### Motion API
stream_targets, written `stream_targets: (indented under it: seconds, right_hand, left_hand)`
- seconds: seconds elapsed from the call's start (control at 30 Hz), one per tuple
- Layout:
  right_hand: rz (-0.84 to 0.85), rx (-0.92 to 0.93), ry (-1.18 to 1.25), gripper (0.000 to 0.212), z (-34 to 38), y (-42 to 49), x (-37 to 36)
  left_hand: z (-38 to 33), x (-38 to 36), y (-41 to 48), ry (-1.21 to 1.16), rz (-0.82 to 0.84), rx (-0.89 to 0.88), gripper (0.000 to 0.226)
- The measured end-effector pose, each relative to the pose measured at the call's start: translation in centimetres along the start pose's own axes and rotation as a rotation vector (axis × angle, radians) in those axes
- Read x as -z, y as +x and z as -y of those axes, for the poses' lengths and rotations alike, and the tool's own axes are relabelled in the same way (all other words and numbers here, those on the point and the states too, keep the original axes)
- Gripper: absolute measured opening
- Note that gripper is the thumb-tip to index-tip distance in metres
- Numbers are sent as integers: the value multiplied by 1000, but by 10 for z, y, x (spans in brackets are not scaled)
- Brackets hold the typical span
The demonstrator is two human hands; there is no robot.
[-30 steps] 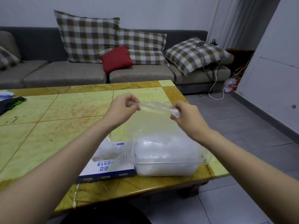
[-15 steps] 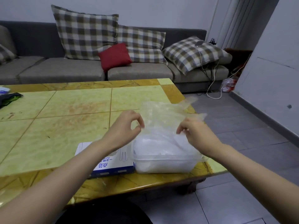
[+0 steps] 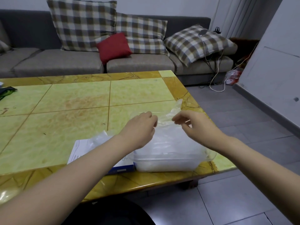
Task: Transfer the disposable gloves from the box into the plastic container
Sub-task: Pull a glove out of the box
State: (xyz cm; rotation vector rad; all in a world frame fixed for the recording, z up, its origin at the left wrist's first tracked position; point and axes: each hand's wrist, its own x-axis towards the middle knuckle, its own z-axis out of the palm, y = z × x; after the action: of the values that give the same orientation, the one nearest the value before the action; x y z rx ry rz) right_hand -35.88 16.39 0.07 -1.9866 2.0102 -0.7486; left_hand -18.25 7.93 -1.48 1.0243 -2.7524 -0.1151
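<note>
Gloves (image 3: 170,143) fill your plastic container (image 3: 162,159); more poke from the box (image 3: 78,151). Your left hand (image 3: 141,127) pinches one clear glove (image 3: 164,118) above it; whether your right hand (image 3: 199,125) grips is unclear.

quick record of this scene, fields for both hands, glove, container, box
left hand: pinches the glove's left edge
right hand: pinches its right edge
glove: clear, spread between the hands above the container
container: clear plastic, open, gloves piled inside
box: beside the container's left, gloves poking out
</note>
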Motion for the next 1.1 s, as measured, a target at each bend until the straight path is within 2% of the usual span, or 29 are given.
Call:
stream_targets:
  seconds: [0.03,0.1,0.17,0.23,0.3,0.37,0.53,0.73,0.8,0.9,1.0,1.1]
  right_hand:
    - [-44,17,-34,31,-1,3,-5]
    - [58,5,-208,30,-8,8,-16]
    - [265,-69,-358,44,-19,13,-26]
    - [427,-141,-405,64,-27,17,-35]
    - [539,-190,-415,80,-32,20,-43]
    - [618,-207,-432,87,-35,23,-49]
    - [751,-216,-490,84,-39,29,-61]
    - [801,-270,-443,77,-35,32,-60]
    - [788,-271,-433,68,-26,33,-53]
    - [707,-251,-473,50,-4,37,-43]
    - [433,-156,-460,36,31,42,-42]
    - [81,14,-213,29,63,38,-49]
  left_hand:
    - [-4,-5,4,-28,63,-7,27]
    - [-11,-19,13,5,271,-21,44]
    - [-14,-31,20,102,471,-27,62]
    - [-13,-41,23,201,585,-25,70]
    - [-11,-48,25,262,654,-14,74]
    - [-9,-54,27,270,708,8,77]
    - [-6,-59,29,248,775,31,82]
    - [0,-57,35,223,812,6,80]
    - [3,-48,36,170,776,2,68]
    - [10,-27,32,104,583,-5,47]
    - [25,-1,17,66,198,4,37]
    - [47,13,-1,-32,-174,97,32]
